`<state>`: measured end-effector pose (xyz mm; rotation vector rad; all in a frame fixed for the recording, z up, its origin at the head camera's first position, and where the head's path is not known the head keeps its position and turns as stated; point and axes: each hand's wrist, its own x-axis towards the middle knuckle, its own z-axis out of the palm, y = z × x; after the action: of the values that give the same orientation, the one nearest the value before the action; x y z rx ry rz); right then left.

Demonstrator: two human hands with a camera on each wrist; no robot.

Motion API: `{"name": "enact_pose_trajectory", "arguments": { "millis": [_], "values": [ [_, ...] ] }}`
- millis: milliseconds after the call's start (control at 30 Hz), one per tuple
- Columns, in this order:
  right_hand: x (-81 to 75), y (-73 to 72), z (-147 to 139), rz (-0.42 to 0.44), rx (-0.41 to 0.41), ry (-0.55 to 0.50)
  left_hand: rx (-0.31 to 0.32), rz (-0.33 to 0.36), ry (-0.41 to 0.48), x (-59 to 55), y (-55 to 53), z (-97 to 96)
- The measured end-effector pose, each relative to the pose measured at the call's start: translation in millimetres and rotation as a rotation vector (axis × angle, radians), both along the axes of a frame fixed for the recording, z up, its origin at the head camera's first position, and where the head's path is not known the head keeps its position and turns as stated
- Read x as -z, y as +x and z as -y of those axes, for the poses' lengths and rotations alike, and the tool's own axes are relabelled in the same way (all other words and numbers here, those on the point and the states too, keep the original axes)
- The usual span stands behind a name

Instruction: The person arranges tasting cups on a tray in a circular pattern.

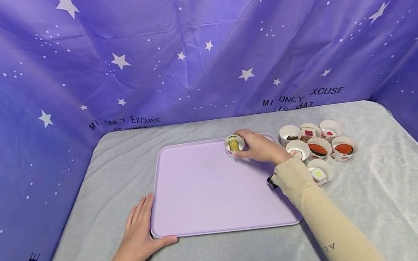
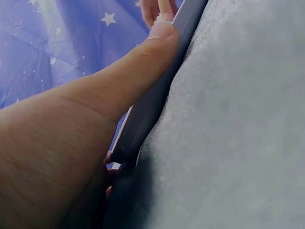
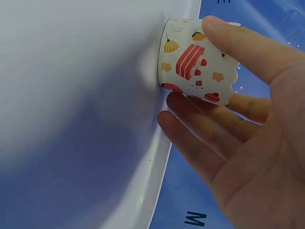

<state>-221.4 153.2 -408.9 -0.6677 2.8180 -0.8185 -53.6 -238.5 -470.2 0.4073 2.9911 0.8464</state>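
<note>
My right hand holds a paper baking cup between thumb and fingers, over the far part of the lilac tray. Inside the cup sits a yellow-green sushi-like piece. Seen from the right wrist, the cup has a scalloped rim and printed cakes and fruit, and its base is right at the tray surface. At the tray's near left corner rests my left hand, thumb along the front edge and straight fingers along the left side. The left wrist view shows that thumb against the tray's rim.
Right of the tray stands a cluster of similar paper cups. Two hold orange-red topped pieces, one a white piece with a yellow-green middle. A grey cloth covers the table, and a purple star-printed curtain hangs behind it.
</note>
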Motion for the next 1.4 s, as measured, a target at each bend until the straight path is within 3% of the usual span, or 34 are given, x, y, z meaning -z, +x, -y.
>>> {"name": "enact_pose_trajectory", "arguments": {
  "millis": [200,600,1400],
  "values": [
    [-6.7,3.3,-1,0.008,0.024,0.038,0.0,0.015,0.006,-1.0,-0.5,-0.9],
    [-20.3,11.5,-5,0.006,0.027,0.001,-0.006,0.014,0.011,-0.5,1.9,1.3],
    [-38.3,33.4,-32,-0.046,0.039,0.037,0.009,-0.048,-0.002,3.9,-0.7,2.8]
  ]
}}
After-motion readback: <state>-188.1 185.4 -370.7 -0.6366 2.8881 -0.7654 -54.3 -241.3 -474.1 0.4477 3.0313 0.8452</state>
